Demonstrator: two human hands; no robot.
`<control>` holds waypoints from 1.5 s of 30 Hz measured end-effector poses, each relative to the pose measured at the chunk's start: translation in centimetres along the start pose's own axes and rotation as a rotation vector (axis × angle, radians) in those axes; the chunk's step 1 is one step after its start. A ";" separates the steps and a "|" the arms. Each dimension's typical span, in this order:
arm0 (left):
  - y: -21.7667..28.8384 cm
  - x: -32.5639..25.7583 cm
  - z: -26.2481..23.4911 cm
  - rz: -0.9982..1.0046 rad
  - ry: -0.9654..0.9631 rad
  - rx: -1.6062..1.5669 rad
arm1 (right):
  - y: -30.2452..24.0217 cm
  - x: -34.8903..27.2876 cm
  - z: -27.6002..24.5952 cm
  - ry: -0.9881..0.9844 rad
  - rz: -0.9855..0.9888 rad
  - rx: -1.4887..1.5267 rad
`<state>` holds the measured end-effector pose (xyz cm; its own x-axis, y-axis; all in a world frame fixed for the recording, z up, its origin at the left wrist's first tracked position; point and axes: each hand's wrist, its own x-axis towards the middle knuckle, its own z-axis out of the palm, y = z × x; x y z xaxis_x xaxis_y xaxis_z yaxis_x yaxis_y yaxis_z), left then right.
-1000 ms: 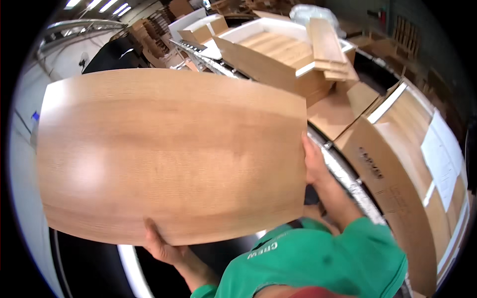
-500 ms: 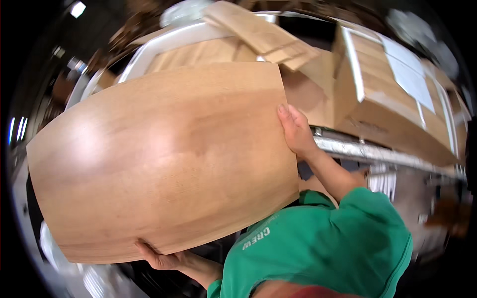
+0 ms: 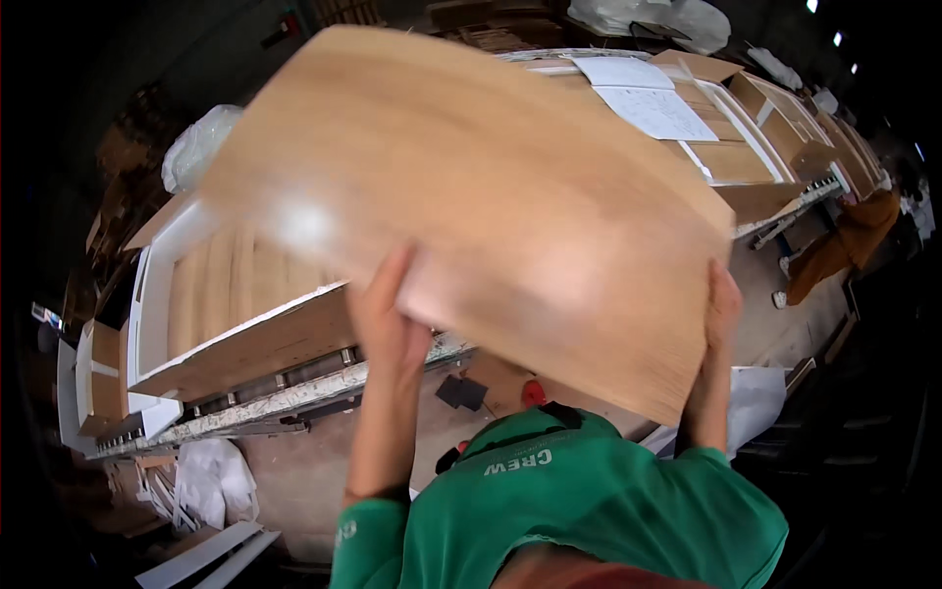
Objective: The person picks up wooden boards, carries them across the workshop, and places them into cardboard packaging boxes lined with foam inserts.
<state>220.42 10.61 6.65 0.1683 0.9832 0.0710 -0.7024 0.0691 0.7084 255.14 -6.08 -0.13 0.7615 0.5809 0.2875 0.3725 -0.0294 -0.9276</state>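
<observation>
A large wood-grain panel [image 3: 471, 196] is held up in front of me, tilted, its right end lower than its left. My left hand [image 3: 388, 309] grips the near long edge, thumb on the upper face and the other fingers hidden beneath. At the right end my right hand [image 3: 723, 299] is closed on the short edge, its fingertips partly out of sight. Behind and below the panel, at left, lies an open cardboard carton [image 3: 240, 346] lined with white foam, with wood-grain boards [image 3: 221, 280] inside.
The cartons rest on a roller conveyor [image 3: 265, 417]. Paper sheets [image 3: 648, 98] lie on another carton of boards at the back. A person in brown clothing [image 3: 844, 245] is at the far right. Plastic wrap [image 3: 216, 481] and white strips [image 3: 211, 555] litter the floor at lower left.
My view and body have turned, and the panel has swung from the left to over the cartons ahead. My left hand now shows on the near edge with its thumb on top.
</observation>
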 end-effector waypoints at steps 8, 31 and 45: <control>-11.8 9.5 9.6 -0.384 -0.255 0.123 | 3.1 2.7 -9.3 0.306 0.162 -0.077; 17.2 23.4 -18.9 -0.243 0.074 0.892 | 10.8 -4.3 -10.0 0.311 0.381 0.725; 12.3 38.7 -23.8 -0.329 0.132 0.516 | -12.6 2.3 35.2 -0.361 0.564 0.140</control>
<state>201.87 53.55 1.38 0.2093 0.9392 -0.2722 -0.1986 0.3134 0.9286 233.52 24.26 3.81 0.5856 0.7430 -0.3242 -0.1205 -0.3157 -0.9412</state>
